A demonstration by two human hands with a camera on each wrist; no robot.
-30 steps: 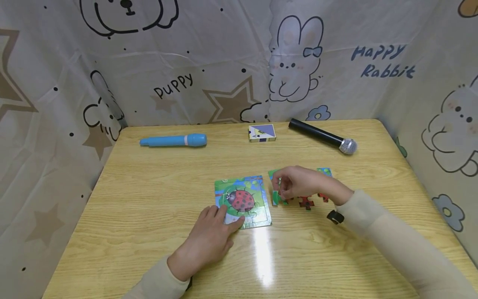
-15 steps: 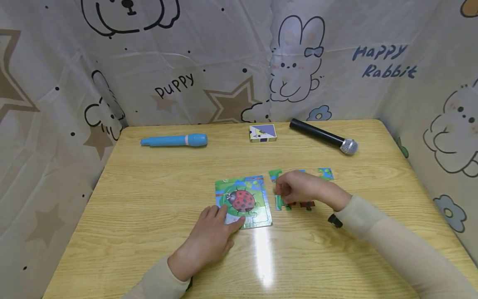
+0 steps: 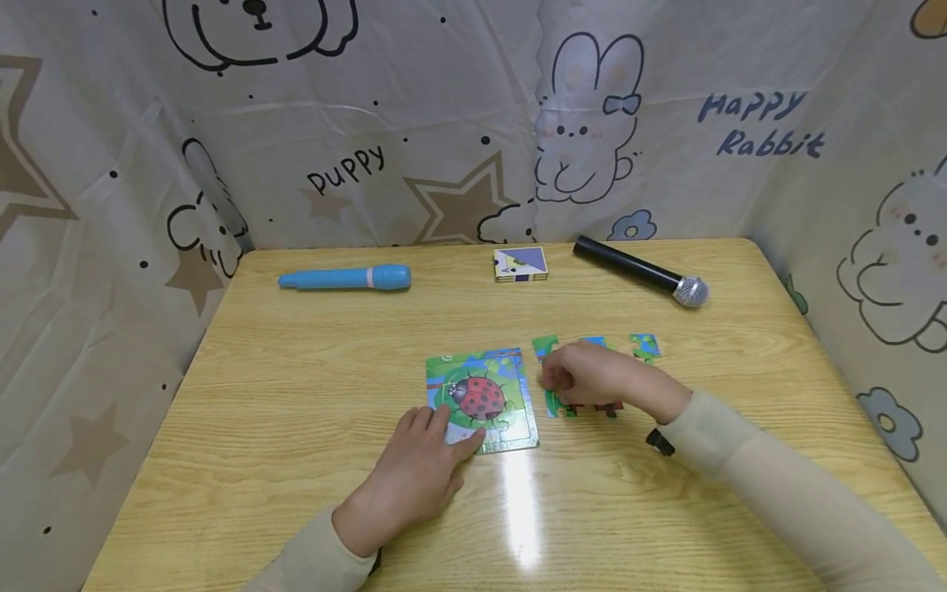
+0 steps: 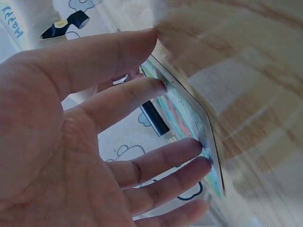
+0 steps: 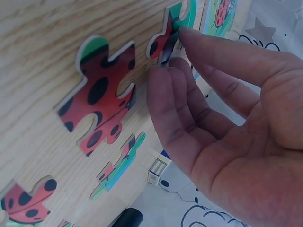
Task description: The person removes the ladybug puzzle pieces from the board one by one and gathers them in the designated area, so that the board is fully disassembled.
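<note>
A square ladybug picture puzzle (image 3: pixel 481 399) lies near the middle of the table. My left hand (image 3: pixel 414 460) rests at its lower left corner, fingers extended; the left wrist view shows fingertips along the edge of the puzzle (image 4: pixel 189 111). To its right, my right hand (image 3: pixel 592 374) reaches down over loose jigsaw pieces. Its thumb and curled fingertips pinch at a green and red jigsaw piece (image 5: pixel 171 33), partly hidden by the hand. Close by lies a larger red, black-spotted piece (image 5: pixel 97 90).
More loose pieces lie around, including a blue-green one (image 3: pixel 646 345) and a green one (image 3: pixel 545 345). Along the back are a blue microphone toy (image 3: pixel 344 278), a playing card box (image 3: pixel 520 264) and a black microphone (image 3: pixel 639 270). Printed cloth (image 3: pixel 444 123) walls in the table (image 3: pixel 296 395).
The right hand has brought the green-edged piece down flat, slightly right and nearer, then shifted a little left over it. The left hand stays put.
</note>
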